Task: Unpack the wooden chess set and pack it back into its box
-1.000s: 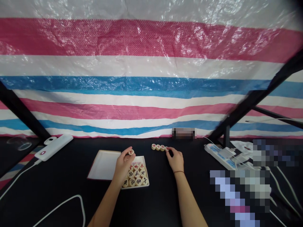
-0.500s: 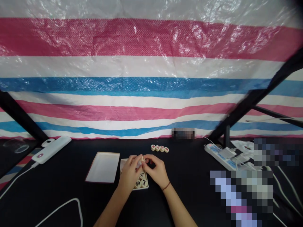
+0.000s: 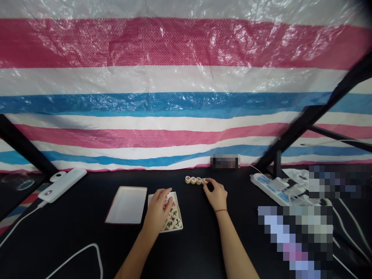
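Observation:
My right hand (image 3: 216, 195) pinches a round xiangqi piece (image 3: 205, 181) at the right end of a short row of pieces (image 3: 193, 180) with red characters. Its fingertips cover part of this piece, and I cannot tell whether another lies under it. My left hand (image 3: 158, 209) rests over the left side of a white box (image 3: 180, 217), fingers stretched out and thumb apart. Inside the box lie several cream pieces (image 3: 174, 214) with black or red characters, some hidden under the left hand.
Left of the box lies its open lid (image 3: 127, 205). A white power strip (image 3: 62, 185) stands at far left, its cable (image 3: 94, 248) looping across the black table (image 3: 192, 255). Another power strip (image 3: 269, 190) with plugs is at right. Striped sheeting (image 3: 174, 81) hangs behind.
My right hand has moved from the box, up and right, to the right end of the row. My left hand has stayed over the box, and more pieces show there.

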Demonstrator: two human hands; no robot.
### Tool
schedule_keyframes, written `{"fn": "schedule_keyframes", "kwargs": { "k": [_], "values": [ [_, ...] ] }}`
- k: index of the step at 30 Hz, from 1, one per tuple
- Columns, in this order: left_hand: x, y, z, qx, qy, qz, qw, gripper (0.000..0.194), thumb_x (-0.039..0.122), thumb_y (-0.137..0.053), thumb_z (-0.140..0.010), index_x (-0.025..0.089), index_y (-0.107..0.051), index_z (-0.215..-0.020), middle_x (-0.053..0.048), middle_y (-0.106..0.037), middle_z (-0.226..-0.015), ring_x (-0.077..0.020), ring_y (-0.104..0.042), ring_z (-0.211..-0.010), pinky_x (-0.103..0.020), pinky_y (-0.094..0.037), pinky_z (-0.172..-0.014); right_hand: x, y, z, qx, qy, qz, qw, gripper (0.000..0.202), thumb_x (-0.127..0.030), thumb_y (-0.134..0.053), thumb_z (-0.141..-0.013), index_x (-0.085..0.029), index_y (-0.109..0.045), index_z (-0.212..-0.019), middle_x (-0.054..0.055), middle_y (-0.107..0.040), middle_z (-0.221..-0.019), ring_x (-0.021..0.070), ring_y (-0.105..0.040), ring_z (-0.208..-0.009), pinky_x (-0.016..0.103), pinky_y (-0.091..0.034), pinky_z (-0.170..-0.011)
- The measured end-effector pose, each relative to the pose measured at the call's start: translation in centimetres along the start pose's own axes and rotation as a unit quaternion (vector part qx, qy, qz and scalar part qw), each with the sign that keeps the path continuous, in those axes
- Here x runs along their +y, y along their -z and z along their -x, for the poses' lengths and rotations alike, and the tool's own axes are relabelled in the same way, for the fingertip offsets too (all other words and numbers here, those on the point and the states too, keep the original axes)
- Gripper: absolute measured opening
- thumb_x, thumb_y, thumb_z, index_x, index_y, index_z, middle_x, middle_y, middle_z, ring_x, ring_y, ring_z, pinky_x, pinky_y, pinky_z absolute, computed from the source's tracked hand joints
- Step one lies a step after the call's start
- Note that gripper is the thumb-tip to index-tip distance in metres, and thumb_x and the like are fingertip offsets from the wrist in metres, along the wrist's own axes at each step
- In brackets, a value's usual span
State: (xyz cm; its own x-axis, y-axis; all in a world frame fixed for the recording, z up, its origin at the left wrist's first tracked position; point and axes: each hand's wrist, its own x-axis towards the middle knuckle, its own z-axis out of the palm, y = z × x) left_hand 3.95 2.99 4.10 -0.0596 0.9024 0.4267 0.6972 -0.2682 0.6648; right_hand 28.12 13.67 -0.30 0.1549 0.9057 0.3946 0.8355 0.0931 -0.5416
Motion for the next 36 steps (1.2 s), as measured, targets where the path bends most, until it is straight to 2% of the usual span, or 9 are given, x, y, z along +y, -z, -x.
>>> {"fn": "schedule_keyframes", "kwargs": {
  "k": [6,15,18,22,28,33,36],
  "values": [
    [0.1,0.2,-0.2,-0.002,-0.007,-0.01,1.0,0.028,0.025,-0.046,-0.09,0.023,-0.059,-0.115,-0.006,-0.063,-0.104,-0.0177,-0.064,-0.091,-0.031,-0.054,-0.081,-0.9,0.0,0.0,-0.009,-0.001,0.038,0.999,0.032,-0.039,-0.063,-0.076,-0.025,-0.063,-0.104,0.005,-0.068,-0.099,0.0248,-0.058,-0.098,0.034,-0.038,-0.077],
    [0.1,0.3,-0.2,0.004,-0.015,-0.015,1.0,0.029,0.024,-0.046,-0.089,0.023,-0.06,-0.114,-0.006,-0.064,-0.103,-0.0174,-0.065,-0.09,-0.031,-0.054,-0.079,-0.8,-0.3,-0.1,-0.01,-0.019,0.025,0.999,0.033,-0.032,-0.06,-0.078,-0.024,-0.059,-0.11,0.004,-0.067,-0.1,0.0225,-0.056,-0.097,0.033,-0.036,-0.078],
    [-0.1,0.4,-0.3,0.009,-0.011,-0.019,1.0,0.029,0.023,-0.047,-0.088,0.023,-0.06,-0.114,-0.005,-0.065,-0.102,-0.0176,-0.064,-0.089,-0.031,-0.054,-0.08,-0.6,-0.4,-0.2,-0.012,-0.023,0.019,0.999,0.026,-0.028,-0.058,-0.078,-0.023,-0.059,-0.104,0.003,-0.067,-0.097,0.0213,-0.056,-0.096,0.032,-0.035,-0.078],
    [-0.3,0.4,-0.3,-0.003,0.004,-0.019,1.0,0.028,0.024,-0.045,-0.09,0.023,-0.059,-0.115,-0.006,-0.064,-0.104,-0.0185,-0.063,-0.093,-0.033,-0.052,-0.083,-0.4,-0.4,-0.2,-0.016,-0.013,0.024,0.999,0.019,-0.03,-0.056,-0.081,-0.023,-0.061,-0.099,0.003,-0.067,-0.092,0.0214,-0.056,-0.095,0.032,-0.034,-0.077],
    [-0.4,0.5,-0.3,-0.017,0.01,-0.02,1.0,0.029,0.025,-0.044,-0.09,0.022,-0.058,-0.115,-0.007,-0.063,-0.105,-0.0192,-0.062,-0.095,-0.035,-0.051,-0.085,-0.6,-0.3,-0.1,-0.009,0.008,0.028,1.0,0.022,-0.031,-0.053,-0.083,-0.024,-0.063,-0.102,0.004,-0.068,-0.103,0.0222,-0.056,-0.096,0.031,-0.035,-0.075],
    [-0.6,0.8,-0.5,-0.016,0.015,-0.027,0.999,0.029,0.025,-0.045,-0.089,0.021,-0.06,-0.114,-0.007,-0.065,-0.103,-0.0192,-0.063,-0.092,-0.035,-0.051,-0.084,-0.6,-0.3,-0.3,-0.019,-0.006,0.023,1.0,0.023,-0.032,-0.053,-0.084,-0.024,-0.063,-0.102,0.004,-0.069,-0.099,0.0228,-0.057,-0.096,0.033,-0.036,-0.077],
    [-0.7,1.1,-0.6,-0.011,0.022,-0.06,0.998,0.029,0.023,-0.043,-0.088,0.02,-0.062,-0.11,-0.007,-0.067,-0.1,-0.0204,-0.063,-0.092,-0.037,-0.049,-0.084,-0.8,0.1,-0.1,0.016,-0.01,0.004,1.0,0.029,-0.035,-0.052,-0.082,-0.021,-0.062,-0.105,0.007,-0.068,-0.102,0.0252,-0.056,-0.098,0.035,-0.039,-0.078]
  ]
}}
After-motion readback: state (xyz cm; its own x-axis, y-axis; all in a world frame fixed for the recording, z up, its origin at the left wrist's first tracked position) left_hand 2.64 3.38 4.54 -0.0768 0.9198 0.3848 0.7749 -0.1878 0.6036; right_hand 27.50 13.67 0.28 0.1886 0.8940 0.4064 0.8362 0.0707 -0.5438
